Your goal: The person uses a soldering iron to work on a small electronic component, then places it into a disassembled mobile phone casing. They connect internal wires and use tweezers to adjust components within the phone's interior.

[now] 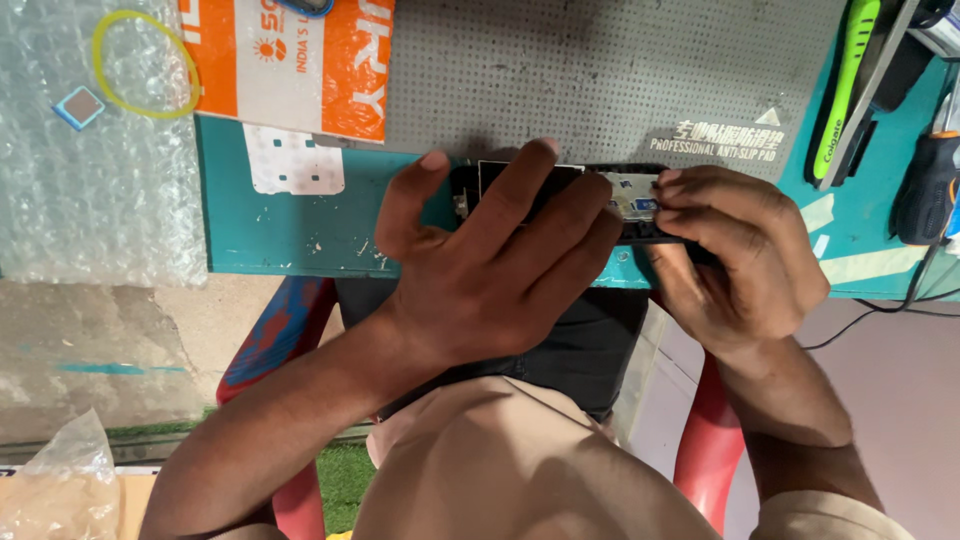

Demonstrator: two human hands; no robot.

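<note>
A black opened phone [600, 185] lies at the near edge of a teal workbench [280, 230], partly on a grey perforated mat [600, 70]. My left hand [490, 265] lies flat over the phone's left part, fingers spread across it and pressing it down. My right hand [735, 250] curls around the phone's right end, its fingertips pinched at a small blue and silver part [640, 200] inside the casing. Most of the phone is hidden under both hands.
An orange and white packet [290, 60] lies at the back left. Bubble wrap [90, 150] with a yellow rubber band [145, 65] and a small square chip [78, 107] sits left. A green toothbrush [845, 85] and a black tool handle [925, 190] lie right. Red stool legs [710, 430] show below.
</note>
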